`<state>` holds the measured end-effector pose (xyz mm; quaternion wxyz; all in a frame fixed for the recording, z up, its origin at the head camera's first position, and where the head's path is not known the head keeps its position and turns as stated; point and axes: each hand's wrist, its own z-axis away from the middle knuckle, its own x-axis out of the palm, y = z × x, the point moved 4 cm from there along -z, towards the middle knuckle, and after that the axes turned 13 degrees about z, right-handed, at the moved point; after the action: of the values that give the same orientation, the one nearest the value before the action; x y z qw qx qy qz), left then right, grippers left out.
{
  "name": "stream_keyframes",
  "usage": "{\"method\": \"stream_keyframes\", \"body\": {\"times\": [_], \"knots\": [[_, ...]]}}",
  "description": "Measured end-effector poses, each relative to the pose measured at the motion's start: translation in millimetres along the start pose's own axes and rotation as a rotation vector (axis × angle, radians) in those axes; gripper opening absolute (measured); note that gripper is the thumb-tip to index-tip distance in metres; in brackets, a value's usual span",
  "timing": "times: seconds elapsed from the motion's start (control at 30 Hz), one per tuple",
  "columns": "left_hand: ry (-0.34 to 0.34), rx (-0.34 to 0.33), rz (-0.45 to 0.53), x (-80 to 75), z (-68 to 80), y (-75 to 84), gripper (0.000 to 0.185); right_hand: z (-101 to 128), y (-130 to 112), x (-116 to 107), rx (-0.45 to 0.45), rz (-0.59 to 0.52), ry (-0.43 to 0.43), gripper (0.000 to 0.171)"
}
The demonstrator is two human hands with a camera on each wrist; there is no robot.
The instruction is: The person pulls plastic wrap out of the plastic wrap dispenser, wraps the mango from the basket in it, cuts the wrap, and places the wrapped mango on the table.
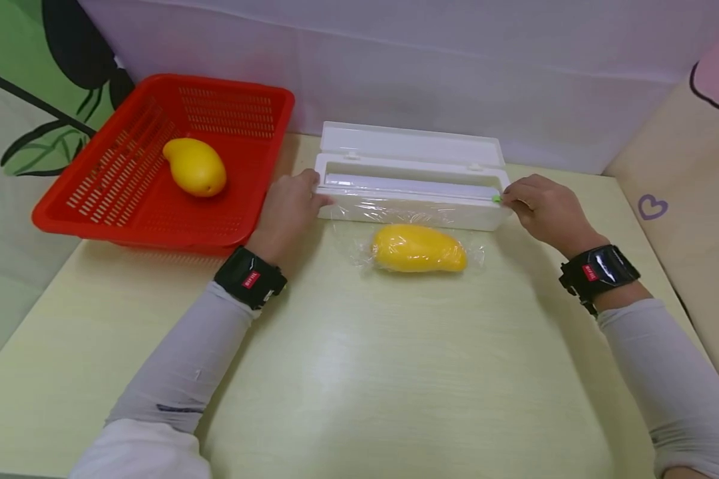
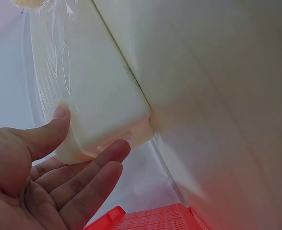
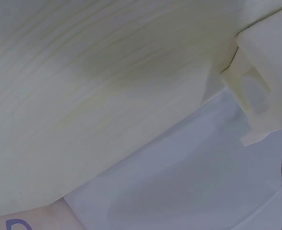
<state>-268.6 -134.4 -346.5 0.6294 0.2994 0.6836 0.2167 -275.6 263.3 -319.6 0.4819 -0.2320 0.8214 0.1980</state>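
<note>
A white cling film box (image 1: 413,207) stands at the back of the table with its lid (image 1: 410,143) tipped back and the film roll (image 1: 407,183) visible inside. My left hand (image 1: 289,211) grips the box's left end, thumb on the front edge and fingers around the end. At the right end, the fingertips of my right hand (image 1: 545,209) pinch a small green slider (image 1: 496,198) on the cutting rail. Clear film hangs over the box's front and runs to a yellow mango (image 1: 419,249), which lies wrapped in film just before the box.
A red plastic basket (image 1: 263,166) stands at the left, holding another yellow mango (image 1: 195,167) without film. Cloth hangs behind the table (image 1: 359,372), and a beige panel (image 1: 689,173) borders its right side.
</note>
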Motion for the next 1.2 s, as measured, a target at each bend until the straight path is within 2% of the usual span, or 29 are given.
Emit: {"method": "stream_keyframes", "body": {"times": [0.6,0.73,0.97,1.2], "knots": [[0.014,0.033,-0.005,3.5,-2.2,2.0,0.048,7.9,4.6,-1.9,-0.083,0.057,0.054,0.013],[0.012,0.040,-0.009,2.7,-2.6,2.7,0.047,12.7,10.3,-2.8,-0.045,0.062,0.078,0.014],[-0.007,-0.013,-0.017,-0.8,-3.3,0.5,0.050,15.1,11.9,-1.0,-0.001,0.031,0.107,0.014],[-0.012,-0.006,-0.009,0.2,-2.4,0.2,0.049,18.3,12.1,1.1,0.038,0.029,0.124,0.014]]}}
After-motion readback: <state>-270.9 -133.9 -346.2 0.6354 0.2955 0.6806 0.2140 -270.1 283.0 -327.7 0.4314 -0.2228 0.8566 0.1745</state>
